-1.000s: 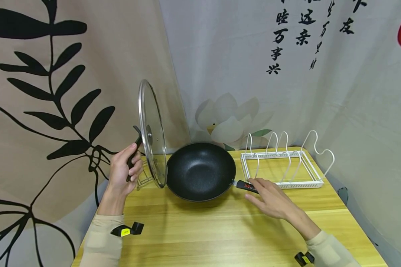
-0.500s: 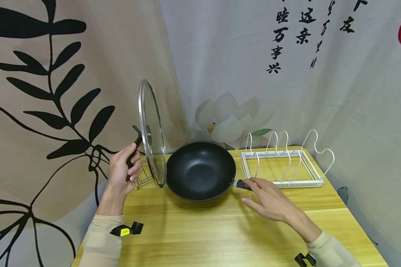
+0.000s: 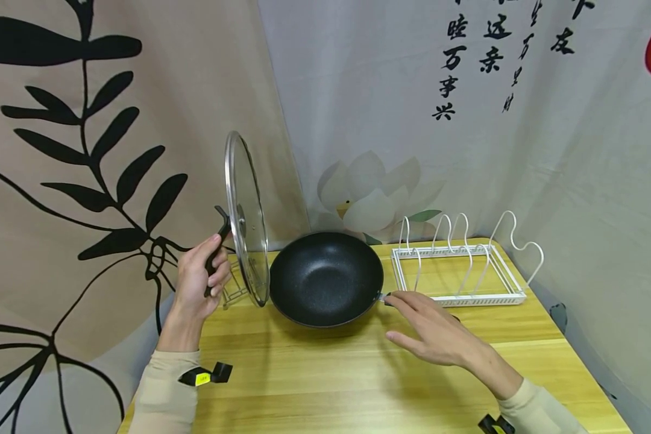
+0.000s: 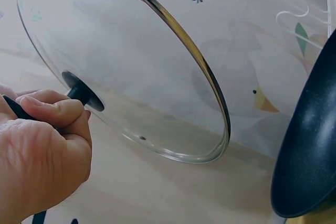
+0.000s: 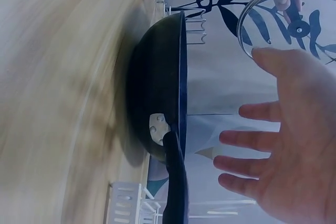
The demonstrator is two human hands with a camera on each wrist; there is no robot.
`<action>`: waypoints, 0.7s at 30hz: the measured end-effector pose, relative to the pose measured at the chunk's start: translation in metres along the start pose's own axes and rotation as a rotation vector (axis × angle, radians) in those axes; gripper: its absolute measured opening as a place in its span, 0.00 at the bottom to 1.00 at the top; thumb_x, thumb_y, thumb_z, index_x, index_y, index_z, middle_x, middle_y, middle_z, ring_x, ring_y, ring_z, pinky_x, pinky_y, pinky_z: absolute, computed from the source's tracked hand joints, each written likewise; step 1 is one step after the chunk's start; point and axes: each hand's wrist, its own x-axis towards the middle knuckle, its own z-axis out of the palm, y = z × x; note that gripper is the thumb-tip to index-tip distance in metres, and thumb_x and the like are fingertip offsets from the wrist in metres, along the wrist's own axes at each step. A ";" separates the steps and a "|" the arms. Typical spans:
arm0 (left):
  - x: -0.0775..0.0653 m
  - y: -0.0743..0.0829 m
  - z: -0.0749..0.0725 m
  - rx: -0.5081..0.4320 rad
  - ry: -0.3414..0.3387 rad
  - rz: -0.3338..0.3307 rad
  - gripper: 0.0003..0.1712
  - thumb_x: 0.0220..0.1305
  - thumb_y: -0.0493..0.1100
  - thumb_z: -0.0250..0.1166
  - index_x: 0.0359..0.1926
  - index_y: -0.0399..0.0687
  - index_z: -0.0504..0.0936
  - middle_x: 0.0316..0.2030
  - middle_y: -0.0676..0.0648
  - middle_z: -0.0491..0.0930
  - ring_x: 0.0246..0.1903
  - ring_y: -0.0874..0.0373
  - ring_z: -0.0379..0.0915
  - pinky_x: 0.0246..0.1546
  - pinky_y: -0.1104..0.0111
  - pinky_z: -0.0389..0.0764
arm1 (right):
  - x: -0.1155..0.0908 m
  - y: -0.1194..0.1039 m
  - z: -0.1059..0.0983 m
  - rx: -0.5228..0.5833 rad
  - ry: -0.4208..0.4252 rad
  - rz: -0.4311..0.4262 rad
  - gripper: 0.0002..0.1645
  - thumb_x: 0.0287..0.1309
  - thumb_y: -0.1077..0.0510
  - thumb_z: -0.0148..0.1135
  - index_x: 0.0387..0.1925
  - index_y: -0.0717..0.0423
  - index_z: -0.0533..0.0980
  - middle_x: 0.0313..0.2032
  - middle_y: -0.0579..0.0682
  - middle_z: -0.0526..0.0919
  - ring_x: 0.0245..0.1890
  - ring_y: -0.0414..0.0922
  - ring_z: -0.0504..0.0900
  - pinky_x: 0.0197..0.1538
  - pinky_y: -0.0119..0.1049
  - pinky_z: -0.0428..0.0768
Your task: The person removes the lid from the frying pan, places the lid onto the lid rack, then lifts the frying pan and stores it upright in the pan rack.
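The left hand (image 3: 203,274) grips the black handle (image 3: 211,262) of a glass lid (image 3: 251,223). Its fingers are curled round this handle, with the thumb near the upper part; exact fingertip placement cannot be confirmed, as the hand covers much of the grip. The lid stands nearly on edge, its disc on the pan side of the fingers. The left wrist view shows a gap between the lid rim and the pan.

The black pan (image 3: 327,280) sits upright on the wooden surface (image 3: 304,380), between the two hands. Its pan handle (image 5: 177,182) points toward the right hand (image 3: 439,331).

The right hand is positioned above the pan handle, palm facing down. Its fingers (image 5: 247,139) are extended and spread apart, with the thumb set wide of them. In the right wrist view, the pan handle lies beneath the fingers with clearance between; there is no contact. In the head view, the hand covers most of the pan handle.

A white rack (image 3: 480,299) with upright wire loops stands beyond the right hand, near the rear of the surface. A small wire rack (image 3: 235,296) stands to the left of the pan, partly behind the lid.
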 end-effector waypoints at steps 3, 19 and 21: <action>-0.001 0.001 0.000 0.005 0.006 -0.004 0.16 0.92 0.50 0.54 0.54 0.47 0.85 0.21 0.59 0.67 0.17 0.56 0.39 0.13 0.67 0.42 | 0.002 -0.002 -0.001 0.001 0.012 -0.032 0.42 0.80 0.36 0.66 0.80 0.56 0.73 0.76 0.57 0.80 0.77 0.60 0.80 0.78 0.63 0.80; -0.006 0.004 -0.001 -0.042 -0.031 0.025 0.17 0.93 0.48 0.52 0.56 0.43 0.83 0.23 0.58 0.67 0.16 0.57 0.40 0.12 0.67 0.42 | 0.018 -0.008 0.001 0.063 0.030 -0.130 0.44 0.81 0.36 0.65 0.87 0.46 0.65 0.84 0.53 0.70 0.84 0.58 0.71 0.83 0.64 0.74; -0.006 0.005 -0.002 -0.044 -0.035 0.026 0.16 0.93 0.48 0.53 0.55 0.43 0.83 0.23 0.57 0.68 0.15 0.57 0.41 0.12 0.66 0.42 | 0.021 -0.009 0.001 0.079 0.029 -0.131 0.44 0.81 0.36 0.65 0.87 0.45 0.64 0.85 0.53 0.69 0.85 0.58 0.70 0.84 0.64 0.73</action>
